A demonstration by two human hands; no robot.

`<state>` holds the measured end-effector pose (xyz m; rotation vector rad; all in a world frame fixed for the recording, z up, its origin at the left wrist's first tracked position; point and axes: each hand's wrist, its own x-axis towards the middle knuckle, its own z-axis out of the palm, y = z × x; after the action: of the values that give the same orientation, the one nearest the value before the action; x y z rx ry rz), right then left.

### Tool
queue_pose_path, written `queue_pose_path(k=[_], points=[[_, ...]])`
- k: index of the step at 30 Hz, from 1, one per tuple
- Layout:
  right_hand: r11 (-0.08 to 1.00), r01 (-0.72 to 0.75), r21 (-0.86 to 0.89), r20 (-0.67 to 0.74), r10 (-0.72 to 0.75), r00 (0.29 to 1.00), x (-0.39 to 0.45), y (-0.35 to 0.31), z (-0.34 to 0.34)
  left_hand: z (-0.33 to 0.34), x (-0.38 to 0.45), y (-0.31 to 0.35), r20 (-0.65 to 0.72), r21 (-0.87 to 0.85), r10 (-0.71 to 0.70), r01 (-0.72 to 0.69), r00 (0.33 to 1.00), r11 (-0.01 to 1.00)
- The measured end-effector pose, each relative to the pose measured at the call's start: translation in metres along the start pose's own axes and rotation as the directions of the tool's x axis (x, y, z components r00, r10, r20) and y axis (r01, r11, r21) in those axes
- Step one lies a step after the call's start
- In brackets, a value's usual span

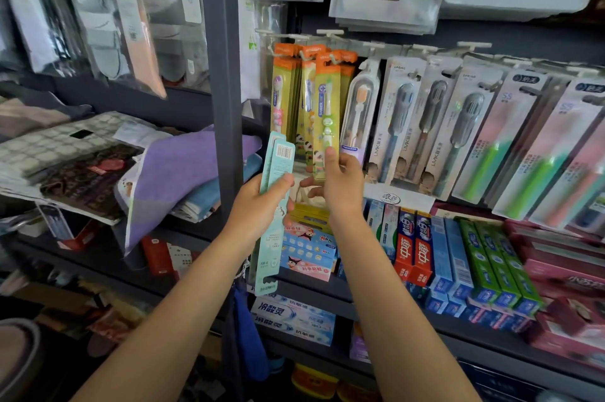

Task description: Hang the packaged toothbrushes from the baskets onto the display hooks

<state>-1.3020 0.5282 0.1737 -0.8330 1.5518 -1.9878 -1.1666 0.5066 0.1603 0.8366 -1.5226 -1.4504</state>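
Observation:
My left hand (262,202) grips a couple of long mint-green toothbrush packs (274,215), held upright with their barcoded backs toward me. My right hand (340,185) pinches the lower end of an orange-and-yellow child's toothbrush pack (325,120) whose top hangs on a white display hook (334,58). More orange packs (288,90) hang on the hooks just to its left. No basket is in view.
A row of white hooks (471,48) carries grey and pink toothbrush packs (458,126) to the right. Toothpaste boxes (458,261) fill the shelf below. A dark upright post (226,90) stands at left, with folded towels (183,169) beyond it.

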Motion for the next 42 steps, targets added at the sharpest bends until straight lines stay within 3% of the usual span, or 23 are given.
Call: queue_pose_path(k=[3, 8, 12, 15, 21, 28, 37, 39, 42], points=[[0.998, 0.053, -0.029, 0.025, -0.053, 0.998, -0.003, -0.001, -0.006, -0.001, 0.0, -0.001, 0.001, -0.003, -0.006, 0.006, 1.0, 1.0], [0.964, 0.227, -0.137, -0.073, -0.238, 0.968, -0.006, 0.003, -0.016, 0.0, -0.001, -0.001, 0.0, -0.018, -0.009, 0.009, 1.0, 1.0], [0.958, 0.26, -0.124, -0.128, -0.275, 0.953, -0.011, 0.003, -0.017, 0.004, -0.002, -0.001, -0.002, -0.017, -0.011, 0.011, 1.0, 1.0], [0.981, 0.183, -0.058, -0.118, -0.189, 0.975, -0.01, 0.005, -0.011, 0.006, -0.003, 0.0, 0.001, -0.018, -0.011, 0.011, 1.0, 1.0], [0.991, -0.131, 0.032, 0.018, 0.13, 0.991, -0.005, 0.009, 0.002, 0.008, -0.002, 0.005, 0.023, -0.065, -0.007, 0.008, 1.0, 0.998], [0.984, -0.163, 0.079, 0.07, 0.157, 0.985, -0.011, 0.016, 0.007, 0.002, -0.002, 0.002, -0.007, -0.071, -0.029, 0.028, 1.0, 0.997], [0.895, -0.43, 0.119, 0.026, 0.431, 0.902, 0.015, 0.016, 0.012, -0.006, -0.001, -0.003, 0.0, -0.102, -0.082, 0.082, 0.997, 0.991], [0.879, -0.472, 0.068, 0.062, 0.468, 0.881, 0.005, 0.022, 0.007, -0.01, -0.002, -0.006, 0.013, -0.154, -0.093, 0.094, 0.996, 0.984], [0.925, -0.379, 0.006, 0.221, 0.369, 0.903, -0.019, 0.026, -0.001, -0.014, -0.004, -0.011, 0.039, -0.149, -0.1, 0.105, 0.994, 0.983]])
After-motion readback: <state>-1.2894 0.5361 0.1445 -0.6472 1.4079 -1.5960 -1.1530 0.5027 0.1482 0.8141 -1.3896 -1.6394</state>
